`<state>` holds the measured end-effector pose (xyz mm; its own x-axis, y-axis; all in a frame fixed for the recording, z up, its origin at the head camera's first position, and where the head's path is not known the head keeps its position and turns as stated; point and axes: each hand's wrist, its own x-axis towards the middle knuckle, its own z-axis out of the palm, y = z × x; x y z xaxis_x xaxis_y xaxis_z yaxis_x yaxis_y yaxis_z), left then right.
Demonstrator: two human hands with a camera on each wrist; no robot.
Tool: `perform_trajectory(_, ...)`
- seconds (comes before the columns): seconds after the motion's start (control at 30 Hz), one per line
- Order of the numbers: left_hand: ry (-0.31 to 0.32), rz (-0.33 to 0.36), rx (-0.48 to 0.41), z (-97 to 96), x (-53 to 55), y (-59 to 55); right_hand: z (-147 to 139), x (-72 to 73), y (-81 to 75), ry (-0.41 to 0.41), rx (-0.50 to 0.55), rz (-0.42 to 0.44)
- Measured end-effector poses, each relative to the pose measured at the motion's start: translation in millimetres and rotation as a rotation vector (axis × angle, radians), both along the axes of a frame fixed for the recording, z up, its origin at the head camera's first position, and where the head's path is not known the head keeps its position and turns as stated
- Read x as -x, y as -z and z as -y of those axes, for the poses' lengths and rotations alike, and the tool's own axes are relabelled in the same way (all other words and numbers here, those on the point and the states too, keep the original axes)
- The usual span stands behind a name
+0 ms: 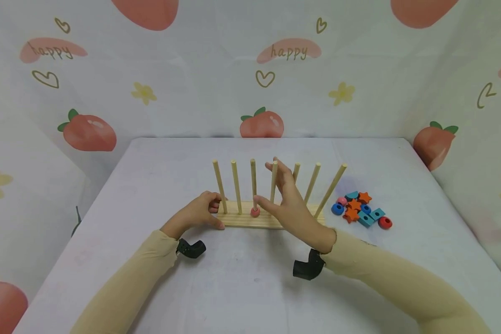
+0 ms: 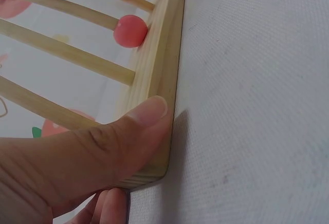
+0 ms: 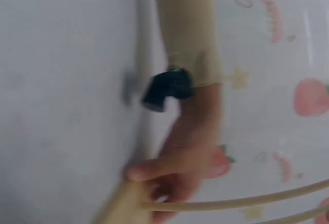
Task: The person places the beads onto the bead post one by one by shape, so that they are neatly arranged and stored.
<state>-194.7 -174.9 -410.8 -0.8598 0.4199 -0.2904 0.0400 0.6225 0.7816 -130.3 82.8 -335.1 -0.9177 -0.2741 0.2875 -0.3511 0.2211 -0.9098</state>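
Peg board, right there in the middle of the table (image 1: 234, 297), and across that board (image 1: 242, 221) it's seven pegs (image 1: 235, 185) in a row, left to right! Third peg from the left, down at the foot, there sits the bead (image 1: 255, 213). Left hand (image 1: 198, 208) at the left end, thumb along the near side; right hand (image 1: 292, 206) over the right half, in front of the fifth peg. Off to the right, just beyond the board's end, a pile of loose pieces (image 1: 363, 217), and behind the table, the backdrop (image 1: 217, 93)!
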Motion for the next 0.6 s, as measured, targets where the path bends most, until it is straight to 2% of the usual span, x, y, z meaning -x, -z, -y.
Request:
perform_trajectory(0.2,0.000,-0.002,-0.006,0.9,0.1,-0.1,-13,-10.4,-33.8,-0.069,0.057,-0.096)
perform_trajectory(0.33,0.011,-0.010,-0.009,1.7,0.1,-0.2,-30,-15.2,-51.0,-0.144,0.204,-0.149)
perform_trajectory(0.43,0.004,-0.005,-0.009,1.9,0.0,-0.6,-49,-16.8,-63.6,-0.191,0.350,-0.241)
perform_trajectory(0.5,0.003,-0.005,-0.010,1.7,-0.3,-0.8,-64,-18.3,-72.1,-0.191,0.423,-0.318)
perform_trajectory(0.6,0.007,-0.005,-0.020,1.5,-0.6,-0.3,-89,-20.6,-82.1,-0.136,0.525,-0.410)
